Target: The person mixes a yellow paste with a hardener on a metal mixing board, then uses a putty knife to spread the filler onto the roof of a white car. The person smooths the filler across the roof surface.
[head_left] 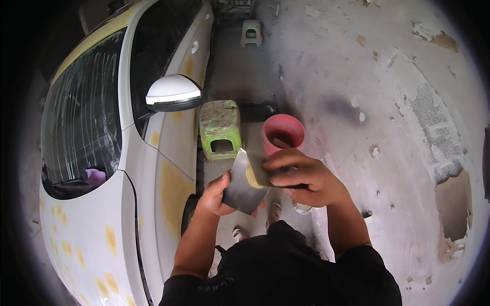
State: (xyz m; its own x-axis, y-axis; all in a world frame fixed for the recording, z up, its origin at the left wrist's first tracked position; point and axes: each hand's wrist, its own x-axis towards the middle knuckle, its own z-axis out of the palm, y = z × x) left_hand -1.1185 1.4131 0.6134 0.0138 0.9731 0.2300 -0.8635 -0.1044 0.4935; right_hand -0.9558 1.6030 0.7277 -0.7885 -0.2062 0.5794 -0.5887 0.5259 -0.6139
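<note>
My left hand (215, 196) grips a flat dark grey plate (241, 193) by its left edge, thumb on top. Yellow putty (252, 176) lies in a smear near the plate's right side. In my right hand (309, 176), fingers closed, is a thin dark flat blade (262, 171) that looks like a putty scraper; it is blurred and tilted against the putty. The grip end is hidden by my fingers. Both hands are in front of my body, beside the white car (171, 153).
The car's wing mirror (174, 93) juts out at left; yellow patches mark its panels. A worn green stool (220, 120) and a red bucket (282, 124) stand beyond my hands. Farther off is another stool (251, 33). A peeling wall (377, 153) runs along the right.
</note>
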